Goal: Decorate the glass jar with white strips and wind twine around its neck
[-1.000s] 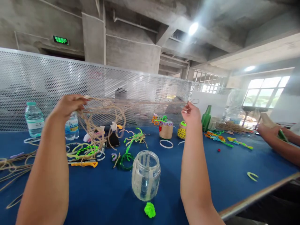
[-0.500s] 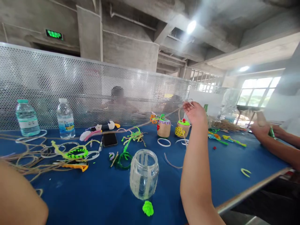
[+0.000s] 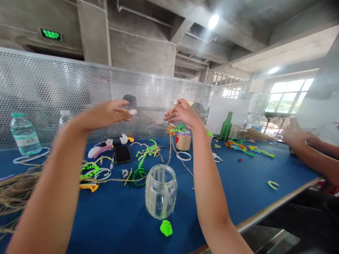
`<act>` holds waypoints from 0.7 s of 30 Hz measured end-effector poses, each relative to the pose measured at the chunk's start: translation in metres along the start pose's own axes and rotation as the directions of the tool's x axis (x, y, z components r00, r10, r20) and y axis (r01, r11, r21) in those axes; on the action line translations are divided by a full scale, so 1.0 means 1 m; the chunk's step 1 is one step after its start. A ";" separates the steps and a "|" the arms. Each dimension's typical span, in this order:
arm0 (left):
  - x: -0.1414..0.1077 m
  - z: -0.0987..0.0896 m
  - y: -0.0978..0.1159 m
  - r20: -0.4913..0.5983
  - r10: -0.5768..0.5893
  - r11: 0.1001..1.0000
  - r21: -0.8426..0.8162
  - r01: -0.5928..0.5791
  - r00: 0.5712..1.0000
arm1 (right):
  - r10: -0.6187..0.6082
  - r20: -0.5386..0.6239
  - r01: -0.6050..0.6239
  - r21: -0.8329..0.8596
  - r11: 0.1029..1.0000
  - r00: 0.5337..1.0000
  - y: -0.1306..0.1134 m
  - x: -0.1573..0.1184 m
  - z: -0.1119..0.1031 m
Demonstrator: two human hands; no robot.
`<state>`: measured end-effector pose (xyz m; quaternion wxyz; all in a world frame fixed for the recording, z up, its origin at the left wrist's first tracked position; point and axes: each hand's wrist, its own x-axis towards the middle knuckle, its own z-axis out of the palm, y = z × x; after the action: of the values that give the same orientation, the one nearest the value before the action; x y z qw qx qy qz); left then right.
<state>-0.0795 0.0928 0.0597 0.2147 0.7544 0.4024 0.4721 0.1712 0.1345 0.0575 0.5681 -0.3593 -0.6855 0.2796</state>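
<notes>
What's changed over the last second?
The left hand has let go of the jute twine, now lying in a heap at far left, and risen toward the right hand, which has moved up and left, pinching a twine strand. The glass jar stayed put.

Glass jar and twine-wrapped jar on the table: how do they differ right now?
The glass jar is clear with pale vertical strips and an open mouth, while the twine-wrapped jar is covered in brown twine with a purple band at its top. The glass jar also stands nearer the person. Both stand upright on the blue table.
</notes>
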 end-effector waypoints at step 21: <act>0.022 0.079 -0.028 0.524 0.017 0.990 -0.127 0.058 0.852 | -0.430 -0.165 0.342 -0.390 0.855 0.887 0.023 0.020 0.063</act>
<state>-0.0163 0.1312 0.0153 0.3727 0.8334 0.3031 0.2732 0.1116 0.1658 0.0380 0.6204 -0.3403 -0.7065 -0.0142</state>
